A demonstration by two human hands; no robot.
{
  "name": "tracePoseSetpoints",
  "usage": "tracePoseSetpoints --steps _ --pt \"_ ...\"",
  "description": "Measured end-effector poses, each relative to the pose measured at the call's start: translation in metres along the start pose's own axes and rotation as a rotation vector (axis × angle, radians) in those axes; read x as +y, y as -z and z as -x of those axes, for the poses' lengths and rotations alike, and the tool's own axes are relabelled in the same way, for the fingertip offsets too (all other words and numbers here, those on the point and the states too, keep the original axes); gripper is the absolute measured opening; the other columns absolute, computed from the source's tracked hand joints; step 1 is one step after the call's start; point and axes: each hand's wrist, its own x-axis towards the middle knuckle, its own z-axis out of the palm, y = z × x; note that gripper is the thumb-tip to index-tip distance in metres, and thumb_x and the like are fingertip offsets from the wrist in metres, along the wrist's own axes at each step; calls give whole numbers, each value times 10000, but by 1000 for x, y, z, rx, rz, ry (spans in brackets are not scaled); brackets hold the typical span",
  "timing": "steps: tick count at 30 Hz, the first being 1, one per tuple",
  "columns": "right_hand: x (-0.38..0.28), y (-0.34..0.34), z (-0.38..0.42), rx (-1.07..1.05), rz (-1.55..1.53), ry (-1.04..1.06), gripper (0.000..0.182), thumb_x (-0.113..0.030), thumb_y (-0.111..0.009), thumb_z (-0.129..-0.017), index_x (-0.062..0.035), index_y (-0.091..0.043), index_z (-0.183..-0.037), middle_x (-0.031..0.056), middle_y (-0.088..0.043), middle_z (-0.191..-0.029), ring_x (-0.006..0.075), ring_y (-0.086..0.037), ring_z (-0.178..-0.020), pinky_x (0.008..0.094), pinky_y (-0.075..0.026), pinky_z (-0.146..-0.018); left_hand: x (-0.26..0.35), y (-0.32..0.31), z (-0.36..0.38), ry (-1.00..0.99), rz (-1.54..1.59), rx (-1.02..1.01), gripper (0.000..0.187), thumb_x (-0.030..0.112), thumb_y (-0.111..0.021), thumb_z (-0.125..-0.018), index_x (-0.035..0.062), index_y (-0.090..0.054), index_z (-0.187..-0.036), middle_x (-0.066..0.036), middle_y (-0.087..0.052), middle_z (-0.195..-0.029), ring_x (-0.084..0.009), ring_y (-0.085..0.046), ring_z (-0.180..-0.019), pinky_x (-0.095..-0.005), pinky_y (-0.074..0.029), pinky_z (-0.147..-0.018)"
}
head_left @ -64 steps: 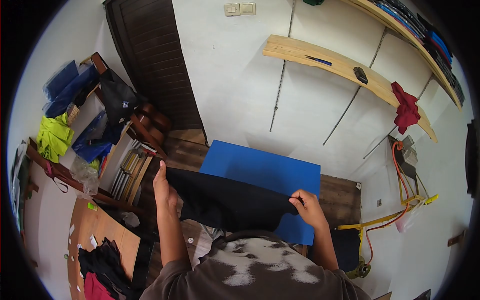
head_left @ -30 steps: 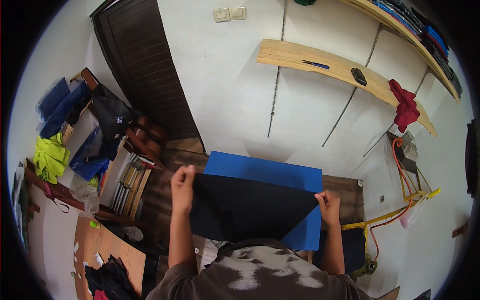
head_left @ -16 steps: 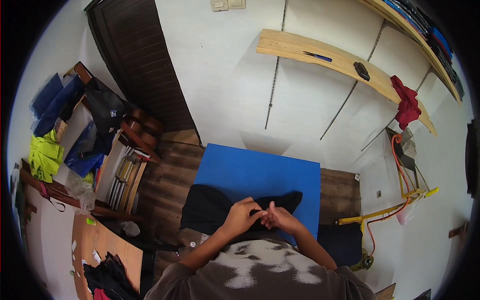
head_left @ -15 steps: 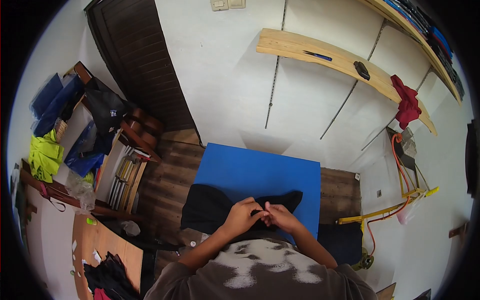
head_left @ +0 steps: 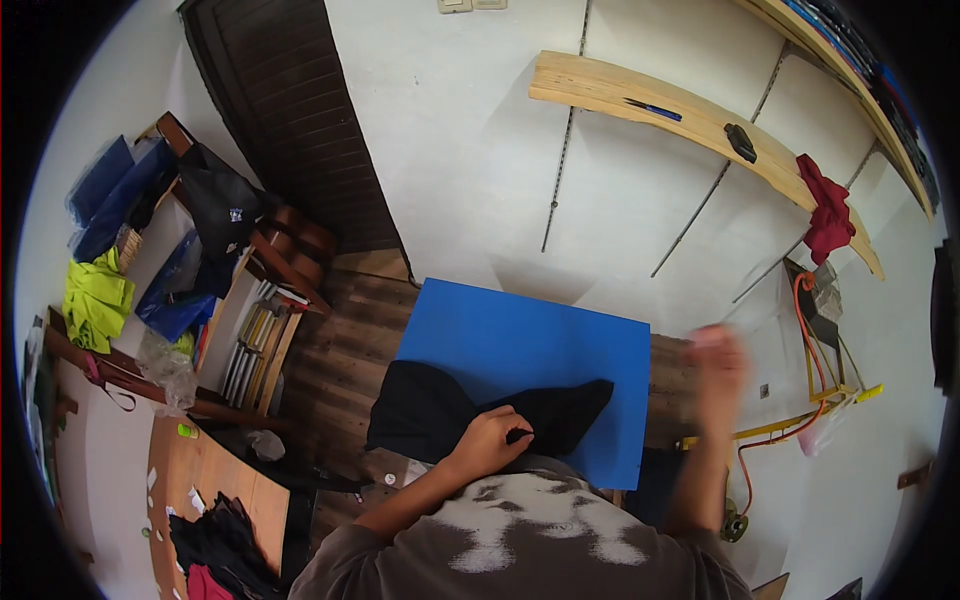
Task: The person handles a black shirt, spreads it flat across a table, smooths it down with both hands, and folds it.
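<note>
My left hand (head_left: 488,442) is closed, its fingers curled around a bit of a black garment (head_left: 425,408) close to my body. The garment lies partly folded over the near half of a blue tabletop (head_left: 530,330), one end spreading right toward the table's edge. Out past the right side of the table, my right hand (head_left: 718,362) is raised in the air and smeared by motion. Its fingers do not show clearly, and the wooden shelf with a dark red cloth (head_left: 828,208) is the nearest thing above it.
On the wooden wall shelf (head_left: 570,80) lie a blue-handled pen-like tool (head_left: 655,110) and a small black object (head_left: 740,142). An orange hose (head_left: 800,330) hangs at right by a yellow frame. Left stand shelves with bagged clothes and a wooden table (head_left: 225,450) holding dark cloth.
My right hand has left the garment and my left hand, swinging up and to the right. The left hand keeps its hold near my body. The view has shifted slightly.
</note>
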Motion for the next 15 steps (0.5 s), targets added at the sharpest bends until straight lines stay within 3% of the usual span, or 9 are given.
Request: tracePoseSetpoints --steps 1,2,3,4,5,6,7,15 --pt "-9 40 -12 320 18 189 204 -222 -619 -1067 -44 -704 -1121 63 -696 -1020 173 -653 -965 333 -527 -922 0 -1 1 7 -8 -31 134 120 -821 -873 53 -777 -980 -113 -695 -912 -302 -706 -759 -419 -566 -690" --pt "-21 103 -25 275 -226 597 295 -254 -560 -1083 -1 -689 -1162 113 -684 -1115 210 -643 -1076 361 -514 -987 -1 -2 0 13 -16 -61 126 129 -817 -879 58 -778 -976 -111 -693 -913 -299 -704 -755 -419 -565 -689" --pt "-71 130 -27 382 -179 909 475 -380 -466 -1086 40 -674 -1165 142 -693 -1187 312 -650 -1147 472 -509 -1074 -2 -4 -1 11 -18 -65 126 129 -817 -879 58 -778 -976 -111 -693 -913 -299 -704 -755 -419 -565 -689" --pt "-122 138 -17 539 -340 1067 464 -434 -480 -1086 -30 -701 -1133 142 -694 -1171 350 -632 -1159 575 -480 -1088 -2 -6 -2 -15 -29 -85 120 133 -812 -885 61 -777 -975 -109 -689 -911 -295 -701 -746 -417 -564 -686" --pt "-186 139 -2 292 -133 1264 363 -416 -472 -1125 -162 -647 -1314 55 -603 -1354 289 -597 -1215 537 -460 -1073 -2 -7 -3 -41 -42 -105 114 137 -807 -891 64 -776 -973 -107 -684 -909 -291 -698 -738 -415 -563 -683" --pt "-235 131 11 33 78 1438 372 -399 -463 -1163 -294 -593 -1496 -33 -512 -1537 228 -561 -1272 499 -440 -1059 -3 -9 -5 -36 -47 -105 114 137 -807 -891 64 -776 -973 -107 -684 -909 -291 -698 -738 -415 -563 -683" --pt "-254 112 14 29 -354 1587 333 -352 -454 -1171 -277 -650 -1431 -28 -566 -1477 214 -601 -1201 476 -453 -978 -3 -10 -7 -79 -65 -110 112 139 -810 -899 61 -782 -975 -107 -686 -908 -283 -691 -720 -408 -556 -661" --pt "-252 113 8 57 -366 1607 339 -367 -460 -1164 -276 -650 -1430 -26 -566 -1478 213 -601 -1200 475 -452 -980 -5 -9 -3 -59 -26 -155 125 160 -815 -917 65 -784 -993 -100 -686 -908 -262 -678 -693 -406 -554 -642"
